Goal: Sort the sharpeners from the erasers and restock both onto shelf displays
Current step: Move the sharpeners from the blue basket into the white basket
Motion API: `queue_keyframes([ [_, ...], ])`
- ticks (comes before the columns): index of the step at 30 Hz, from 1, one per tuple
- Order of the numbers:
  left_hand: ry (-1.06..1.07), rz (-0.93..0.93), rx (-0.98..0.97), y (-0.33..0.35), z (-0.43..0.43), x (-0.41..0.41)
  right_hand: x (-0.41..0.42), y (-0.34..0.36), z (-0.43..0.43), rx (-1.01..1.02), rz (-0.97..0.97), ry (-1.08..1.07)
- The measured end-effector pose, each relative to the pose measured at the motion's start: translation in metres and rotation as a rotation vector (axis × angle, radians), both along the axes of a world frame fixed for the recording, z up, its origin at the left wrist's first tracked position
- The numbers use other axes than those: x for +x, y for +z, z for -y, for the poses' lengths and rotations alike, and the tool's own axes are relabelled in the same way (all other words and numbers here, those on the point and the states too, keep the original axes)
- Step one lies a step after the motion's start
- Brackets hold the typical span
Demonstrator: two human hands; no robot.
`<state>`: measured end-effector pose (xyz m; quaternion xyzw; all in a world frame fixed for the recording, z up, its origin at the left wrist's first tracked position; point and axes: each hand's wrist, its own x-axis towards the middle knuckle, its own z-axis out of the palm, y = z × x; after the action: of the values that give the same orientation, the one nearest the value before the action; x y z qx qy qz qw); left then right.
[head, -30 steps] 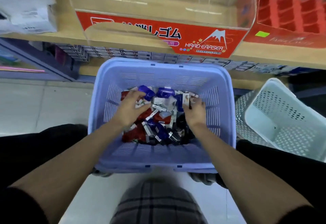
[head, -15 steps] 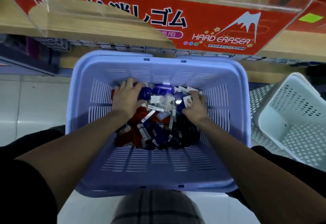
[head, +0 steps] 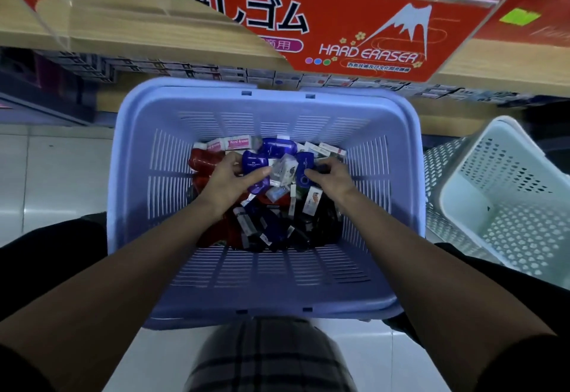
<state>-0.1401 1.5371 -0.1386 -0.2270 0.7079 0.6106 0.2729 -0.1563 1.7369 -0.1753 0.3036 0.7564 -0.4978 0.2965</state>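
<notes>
Both hands are down in the lilac basket [head: 172, 181], working through the mixed pile [head: 271, 225].
The left hand [head: 226, 183] has its grip curled round a blue sharpener [head: 253, 161]. The right hand [head: 331, 175] digs in with fingers bent; what its grip holds, if anything, cannot be told. Boxed erasers [head: 239, 144] lie against the far wall.

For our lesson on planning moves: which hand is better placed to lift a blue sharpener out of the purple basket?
Left, probably: the left hand grips a blue sharpener atop the pile in the purple basket; the right hand curls its fingers into the pile, hold unclear.
</notes>
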Motion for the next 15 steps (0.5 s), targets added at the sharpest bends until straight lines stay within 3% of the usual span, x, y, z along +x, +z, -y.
queue_keyframes([
  [5, 0.001, 0.059, 0.044, -0.005, 0.007, 0.000, 0.005, 0.004, 0.009, 0.038, -0.156, -0.131],
  [9, 0.038, 0.069, 0.007, -0.011, 0.008, -0.002, 0.003, -0.001, 0.022, 0.036, -0.089, -0.017],
  [15, 0.021, 0.081, 0.016, -0.005, 0.002, -0.004, -0.010, 0.009, 0.026, -0.047, -0.052, -0.143],
])
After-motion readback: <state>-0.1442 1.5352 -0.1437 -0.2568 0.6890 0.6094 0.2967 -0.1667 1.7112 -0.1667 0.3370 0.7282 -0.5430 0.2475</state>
